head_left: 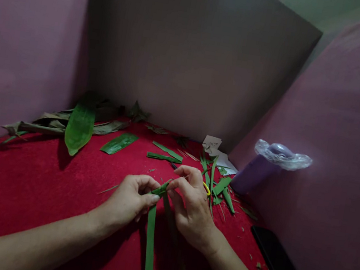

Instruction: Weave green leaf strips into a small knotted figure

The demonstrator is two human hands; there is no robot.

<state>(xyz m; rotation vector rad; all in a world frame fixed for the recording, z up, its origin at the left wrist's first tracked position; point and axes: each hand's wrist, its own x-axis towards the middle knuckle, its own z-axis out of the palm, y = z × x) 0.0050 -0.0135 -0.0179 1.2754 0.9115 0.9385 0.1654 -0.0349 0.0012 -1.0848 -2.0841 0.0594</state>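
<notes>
Leaf strip (150, 245), long, flat, green and folded at its top, is pinched by left hand (129, 202) and right hand (191, 206) above the red cloth-like surface (37, 185), where uneven pulling could split it or a slack grip free the fold.

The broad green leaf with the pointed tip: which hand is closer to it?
Left. The left hand is to the right of the leaf, nearer the viewer; the right hand is farther right, past the left one.

Two bare, tapered forearms (42, 237), bare wrists (96, 223)
</notes>
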